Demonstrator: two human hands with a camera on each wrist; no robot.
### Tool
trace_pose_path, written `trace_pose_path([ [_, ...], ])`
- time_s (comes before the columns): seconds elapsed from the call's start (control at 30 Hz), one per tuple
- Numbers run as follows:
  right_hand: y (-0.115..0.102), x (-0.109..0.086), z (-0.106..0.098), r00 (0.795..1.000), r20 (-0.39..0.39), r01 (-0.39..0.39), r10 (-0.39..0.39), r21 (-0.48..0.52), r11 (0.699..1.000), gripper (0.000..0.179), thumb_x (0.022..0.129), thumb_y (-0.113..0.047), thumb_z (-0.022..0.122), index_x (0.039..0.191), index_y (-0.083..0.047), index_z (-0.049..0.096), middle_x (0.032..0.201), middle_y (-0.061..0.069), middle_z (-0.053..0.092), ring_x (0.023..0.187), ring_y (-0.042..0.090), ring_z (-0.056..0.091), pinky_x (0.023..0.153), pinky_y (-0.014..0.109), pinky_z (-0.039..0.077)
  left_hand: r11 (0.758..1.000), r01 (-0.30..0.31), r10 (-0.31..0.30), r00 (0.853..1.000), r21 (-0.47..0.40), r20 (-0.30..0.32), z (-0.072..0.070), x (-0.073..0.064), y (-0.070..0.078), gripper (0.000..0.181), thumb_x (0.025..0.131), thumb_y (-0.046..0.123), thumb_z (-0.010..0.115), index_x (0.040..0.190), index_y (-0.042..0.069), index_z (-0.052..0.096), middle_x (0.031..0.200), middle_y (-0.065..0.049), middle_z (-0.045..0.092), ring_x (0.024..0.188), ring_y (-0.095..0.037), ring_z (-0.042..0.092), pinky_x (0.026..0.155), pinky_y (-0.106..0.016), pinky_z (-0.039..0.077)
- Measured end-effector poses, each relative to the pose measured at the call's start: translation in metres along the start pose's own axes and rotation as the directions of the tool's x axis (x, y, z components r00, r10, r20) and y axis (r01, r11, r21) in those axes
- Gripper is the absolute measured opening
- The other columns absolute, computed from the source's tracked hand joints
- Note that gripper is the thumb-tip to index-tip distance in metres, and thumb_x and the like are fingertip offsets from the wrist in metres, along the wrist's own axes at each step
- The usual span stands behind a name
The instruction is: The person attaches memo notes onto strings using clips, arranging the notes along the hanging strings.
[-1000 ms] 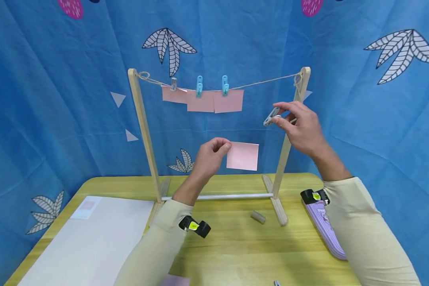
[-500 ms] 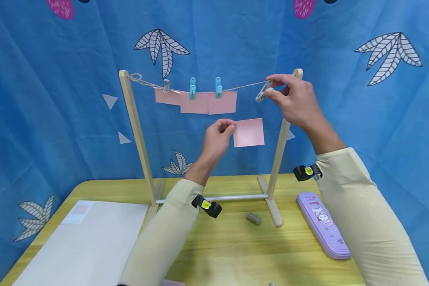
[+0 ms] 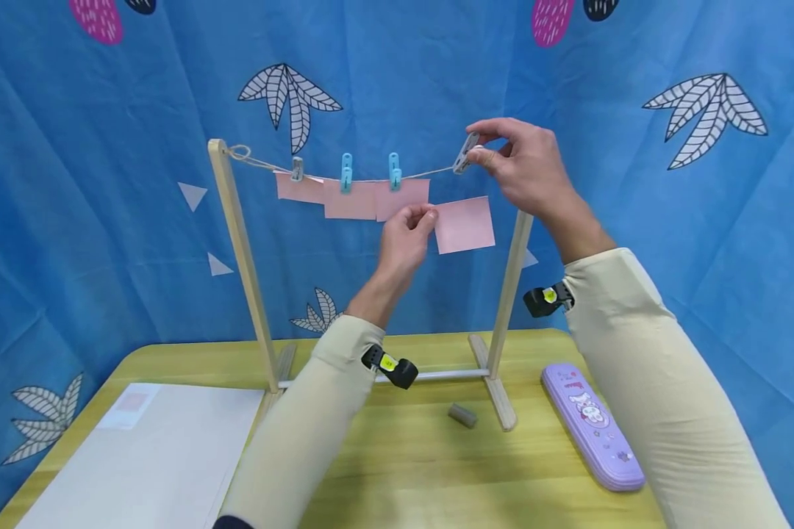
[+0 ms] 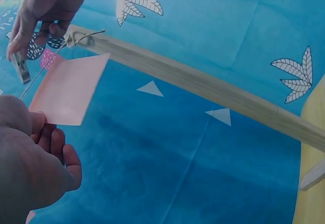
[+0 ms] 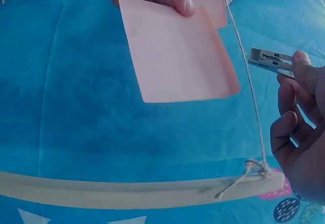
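Note:
My left hand (image 3: 405, 242) pinches a pink paper square (image 3: 465, 225) by its upper left corner, just below the string (image 3: 437, 172). With thumb and fingers my right hand (image 3: 526, 162) holds a grey clothespin (image 3: 465, 153) close by the string, above and right of the paper. In the right wrist view the clothespin (image 5: 271, 59) points its tip toward the string. Three pink papers hang to the left, one under a grey clothespin (image 3: 297, 169), the others under blue clothespins (image 3: 347, 173).
The string spans two wooden posts (image 3: 241, 257) joined by a pale bar (image 3: 446, 375). On the table lie a purple pencil case (image 3: 592, 426), a short grey-brown cylinder (image 3: 462, 416) and a large white sheet (image 3: 152, 448). A blue curtain (image 3: 397, 73) hangs behind.
Both hands have risen toward the string. The pink square came up and tilted slightly; the clothespin moved up and left, close to the string. The head view shifted a little.

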State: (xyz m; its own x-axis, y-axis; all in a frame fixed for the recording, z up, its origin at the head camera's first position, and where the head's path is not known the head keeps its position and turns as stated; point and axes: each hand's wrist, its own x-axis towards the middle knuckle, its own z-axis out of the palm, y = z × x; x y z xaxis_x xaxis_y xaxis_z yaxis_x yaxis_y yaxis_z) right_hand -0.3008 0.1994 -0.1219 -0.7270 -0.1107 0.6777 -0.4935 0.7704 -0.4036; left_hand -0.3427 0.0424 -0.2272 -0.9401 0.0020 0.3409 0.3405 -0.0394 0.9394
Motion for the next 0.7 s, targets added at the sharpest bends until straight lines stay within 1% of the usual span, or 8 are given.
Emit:
trace_pose_path([
  [0.13, -0.003, 0.005, 0.001, 1.000, -0.003, 0.022, -0.022, -0.041, 0.999, 0.033, 0.095, -0.025, 0.060, 0.127, -0.017, 0.064, 0.114, 0.005, 0.066, 0.081, 0.017, 0.054, 0.068, 0.026, 0.042, 1.000, 0.001, -0.001, 1.000, -0.025, -0.018, 0.008, 0.006, 0.003, 0.022, 0.099, 0.021, 0.056, 0.113, 0.007, 0.065, 0.108, -0.007, 0.065, 0.101, -0.018, 0.060, 0.093, -0.029, 0.051],
  [0.23, -0.005, 0.009, 0.003, 1.000, 0.016, 0.020, -0.020, -0.052, 0.998, 0.031, 0.096, -0.024, 0.059, 0.126, -0.016, 0.065, 0.114, 0.006, 0.068, 0.085, 0.017, 0.054, 0.071, 0.026, 0.042, 0.999, 0.008, -0.009, 1.000, -0.045, -0.028, 0.012, 0.010, 0.007, 0.023, 0.100, 0.021, 0.054, 0.114, 0.006, 0.064, 0.109, -0.006, 0.063, 0.102, -0.017, 0.060, 0.095, -0.028, 0.050],
  [0.3, -0.007, 0.012, 0.005, 0.999, 0.030, 0.014, -0.012, -0.054, 0.998, 0.031, 0.096, -0.024, 0.059, 0.125, -0.016, 0.065, 0.115, 0.006, 0.068, 0.087, 0.017, 0.054, 0.072, 0.027, 0.042, 0.998, 0.011, -0.014, 0.999, -0.066, -0.045, 0.014, 0.012, 0.010, 0.022, 0.100, 0.020, 0.053, 0.114, 0.005, 0.063, 0.110, -0.007, 0.063, 0.101, -0.015, 0.059, 0.096, -0.028, 0.050],
  [0.37, -0.008, 0.014, 0.007, 0.999, 0.035, 0.006, -0.004, -0.063, 0.998, 0.030, 0.096, -0.025, 0.059, 0.124, -0.017, 0.066, 0.115, 0.006, 0.069, 0.088, 0.018, 0.054, 0.072, 0.028, 0.042, 0.996, 0.005, -0.011, 0.997, -0.084, -0.079, 0.016, 0.013, 0.014, 0.023, 0.101, 0.019, 0.052, 0.115, 0.005, 0.062, 0.111, -0.007, 0.063, 0.100, -0.014, 0.059, 0.094, -0.027, 0.050],
  [0.47, -0.009, 0.017, 0.009, 0.999, 0.035, -0.003, 0.006, -0.075, 0.997, 0.028, 0.095, -0.026, 0.059, 0.121, -0.017, 0.067, 0.113, 0.006, 0.070, 0.087, 0.018, 0.052, 0.070, 0.029, 0.041, 0.997, -0.010, -0.002, 0.988, -0.078, -0.152, 0.020, 0.014, 0.018, 0.022, 0.100, 0.020, 0.054, 0.114, 0.006, 0.063, 0.109, -0.007, 0.065, 0.096, -0.013, 0.060, 0.084, -0.023, 0.051],
  [0.57, -0.011, 0.019, 0.011, 1.000, 0.028, -0.003, 0.005, -0.080, 0.997, 0.027, 0.095, -0.026, 0.060, 0.120, -0.017, 0.068, 0.111, 0.005, 0.070, 0.084, 0.018, 0.052, 0.068, 0.029, 0.040, 0.997, -0.022, 0.003, 0.973, -0.080, -0.229, 0.024, 0.013, 0.021, 0.019, 0.098, 0.020, 0.057, 0.111, 0.008, 0.065, 0.105, -0.006, 0.066, 0.091, -0.013, 0.060, 0.074, -0.021, 0.050],
  [0.6, -0.012, 0.019, 0.011, 1.000, 0.029, -0.001, 0.003, -0.081, 0.997, 0.027, 0.095, -0.026, 0.060, 0.120, -0.017, 0.068, 0.111, 0.005, 0.071, 0.083, 0.018, 0.051, 0.068, 0.029, 0.040, 0.996, -0.021, -0.001, 0.969, -0.086, -0.247, 0.026, 0.012, 0.021, 0.018, 0.097, 0.019, 0.058, 0.110, 0.009, 0.066, 0.103, -0.006, 0.066, 0.090, -0.012, 0.060, 0.073, -0.021, 0.050],
  [0.7, -0.012, 0.020, 0.011, 1.000, 0.020, -0.011, 0.012, -0.086, 0.996, 0.028, 0.096, -0.027, 0.058, 0.120, -0.017, 0.068, 0.111, 0.005, 0.071, 0.083, 0.017, 0.053, 0.068, 0.029, 0.040, 0.992, -0.023, -0.015, 0.956, -0.127, -0.292, 0.030, 0.010, 0.023, 0.016, 0.096, 0.018, 0.060, 0.108, 0.010, 0.067, 0.102, -0.005, 0.066, 0.089, -0.012, 0.060, 0.074, -0.021, 0.052],
])
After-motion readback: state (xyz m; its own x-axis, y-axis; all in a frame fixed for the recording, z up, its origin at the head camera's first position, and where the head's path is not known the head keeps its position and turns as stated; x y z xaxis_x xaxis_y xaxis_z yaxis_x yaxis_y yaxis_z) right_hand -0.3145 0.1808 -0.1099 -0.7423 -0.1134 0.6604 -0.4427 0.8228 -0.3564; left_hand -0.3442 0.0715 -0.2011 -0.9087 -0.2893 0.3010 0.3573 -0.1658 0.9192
